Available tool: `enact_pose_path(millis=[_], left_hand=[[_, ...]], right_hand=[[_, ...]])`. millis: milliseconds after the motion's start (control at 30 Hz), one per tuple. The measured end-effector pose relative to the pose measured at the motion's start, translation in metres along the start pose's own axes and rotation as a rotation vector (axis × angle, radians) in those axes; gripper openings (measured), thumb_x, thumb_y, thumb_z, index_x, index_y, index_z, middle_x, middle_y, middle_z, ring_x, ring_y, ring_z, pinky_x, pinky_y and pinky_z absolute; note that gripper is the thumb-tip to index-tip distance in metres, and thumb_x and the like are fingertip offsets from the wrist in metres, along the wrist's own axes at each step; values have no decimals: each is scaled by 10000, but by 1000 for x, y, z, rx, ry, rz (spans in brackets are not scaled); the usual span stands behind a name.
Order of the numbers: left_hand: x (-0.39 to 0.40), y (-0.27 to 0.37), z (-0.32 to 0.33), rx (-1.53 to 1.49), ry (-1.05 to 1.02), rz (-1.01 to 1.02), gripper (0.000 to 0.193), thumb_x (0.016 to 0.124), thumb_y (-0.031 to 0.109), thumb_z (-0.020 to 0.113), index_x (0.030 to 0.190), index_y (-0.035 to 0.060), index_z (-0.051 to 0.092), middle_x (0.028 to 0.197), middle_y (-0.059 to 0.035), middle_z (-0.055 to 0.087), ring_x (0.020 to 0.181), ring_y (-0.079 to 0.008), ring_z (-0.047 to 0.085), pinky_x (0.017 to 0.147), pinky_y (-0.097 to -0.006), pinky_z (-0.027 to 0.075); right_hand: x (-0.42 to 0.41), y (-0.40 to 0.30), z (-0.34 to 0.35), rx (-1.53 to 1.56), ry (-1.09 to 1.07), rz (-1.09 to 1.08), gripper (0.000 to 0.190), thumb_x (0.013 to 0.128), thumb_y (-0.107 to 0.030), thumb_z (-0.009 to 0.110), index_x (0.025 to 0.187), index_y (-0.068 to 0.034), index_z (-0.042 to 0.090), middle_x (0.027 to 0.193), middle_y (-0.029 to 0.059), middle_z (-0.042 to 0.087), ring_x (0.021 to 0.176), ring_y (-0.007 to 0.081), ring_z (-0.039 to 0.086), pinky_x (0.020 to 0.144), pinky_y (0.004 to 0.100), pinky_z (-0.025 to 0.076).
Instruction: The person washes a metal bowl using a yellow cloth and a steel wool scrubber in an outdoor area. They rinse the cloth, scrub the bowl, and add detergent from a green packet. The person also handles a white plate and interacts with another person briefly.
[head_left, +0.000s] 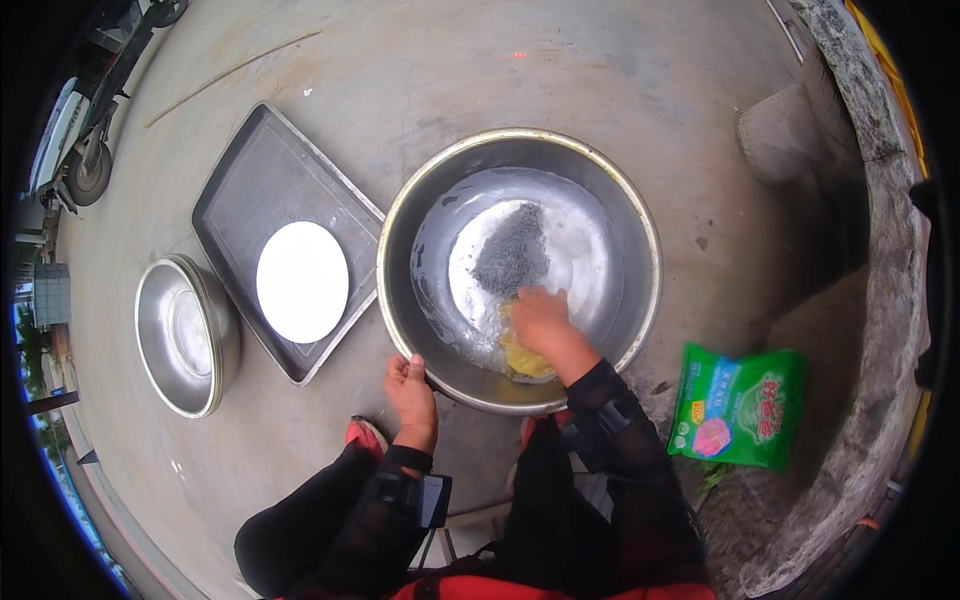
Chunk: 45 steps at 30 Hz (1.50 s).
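Observation:
A large round stainless-steel basin (637, 225) stands on the ground in front of me. My left hand (411, 397) grips its near-left rim, thumb on top. Inside the basin my right hand (541, 322) presses a crumpled yellow cloth (525, 358) against the near part of the bottom. A rough dark-grey patch (510, 255) lies on the shiny bottom just beyond my right fingers; whether it is dirt or scratched metal I cannot tell. The basin's inside looks wet around its lower wall.
Left of the basin lies a dark metal baking tray (292, 172) holding a white round plate or disc (303, 282). Nested steel bowls (180, 337) rest tilted against the tray. At right is a green plastic packet (739, 405) with writing, near a stone ledge (885, 247).

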<state>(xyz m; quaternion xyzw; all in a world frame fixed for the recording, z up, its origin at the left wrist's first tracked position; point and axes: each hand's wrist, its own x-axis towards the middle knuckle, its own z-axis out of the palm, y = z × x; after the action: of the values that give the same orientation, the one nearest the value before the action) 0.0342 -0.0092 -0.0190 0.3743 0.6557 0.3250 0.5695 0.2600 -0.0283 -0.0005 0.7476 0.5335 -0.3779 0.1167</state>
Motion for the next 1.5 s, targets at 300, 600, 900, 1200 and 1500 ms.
enact_pose_path(millis=[300,600,900,1200,1500], left_hand=[[5,0,-11,-120,-72,-47,100,893,158,567,904,60,551,688,23,520,552,-46,459,454,-210,382],[23,14,4,85,-180,73,354,759,54,648,1042,12,439,950,-112,555,885,-224,551,813,-339,441],[43,-5,-25,5,-498,52,430,816,183,638,1146,29,410,1003,-140,580,888,-258,594,780,-364,480],[124,-28,-79,-836,170,-457,571,923,396,518,1219,-63,352,1115,-245,530,1004,-346,571,842,-471,506],[156,5,-60,-858,417,-422,333,940,107,445,1175,-107,344,1021,-286,524,835,-391,622,693,-471,593]], right_hand=[[54,-4,-4,189,549,-150,354,667,8,669,979,-123,564,1061,83,471,993,294,488,841,405,420],[65,-32,-9,1045,478,-408,333,707,-108,690,994,-77,524,1002,102,431,947,236,461,866,315,392],[56,-106,11,966,433,-367,470,744,-313,727,1016,-46,452,987,161,396,933,272,412,867,356,366],[39,-120,12,857,458,-239,503,733,-282,732,1033,-25,420,995,172,393,914,291,424,834,355,380],[31,-124,14,870,458,-205,522,723,-266,727,1064,-32,408,1002,156,379,930,277,420,852,354,376]])
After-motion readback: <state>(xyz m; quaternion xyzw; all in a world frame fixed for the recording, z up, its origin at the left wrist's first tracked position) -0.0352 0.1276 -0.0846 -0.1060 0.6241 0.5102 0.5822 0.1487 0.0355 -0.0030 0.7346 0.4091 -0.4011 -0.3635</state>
